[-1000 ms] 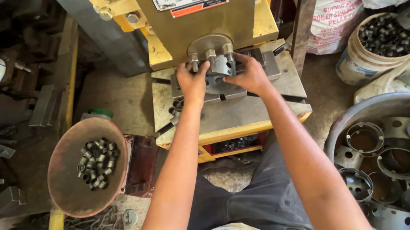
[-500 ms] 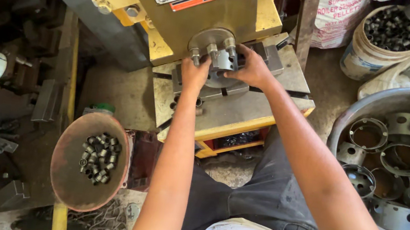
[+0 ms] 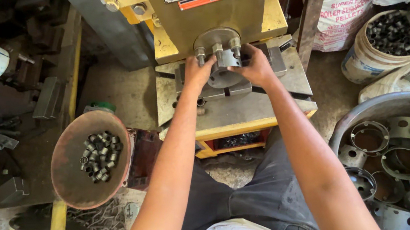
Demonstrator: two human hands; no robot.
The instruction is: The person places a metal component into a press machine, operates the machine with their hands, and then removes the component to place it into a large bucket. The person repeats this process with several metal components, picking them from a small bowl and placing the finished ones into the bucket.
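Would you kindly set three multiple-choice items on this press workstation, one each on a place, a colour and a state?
1. Where is the rusty bowl of small metal sleeves?
A. Left of the person's left arm
B. On top of the press
C. Inside the big tub on the right

2. What colour is the press body?
A. Blue
B. Yellow
C. White

3. What are the two hands doing?
A. Resting on the lap
B. Both at the round tooling under the press head
C. Both reaching into the white bucket

Answers: 1 A, the bowl sits low on the left, beside the left arm. 2 B, the painted frame is yellow. 3 B, the left hand and right hand are both at the round tooling.
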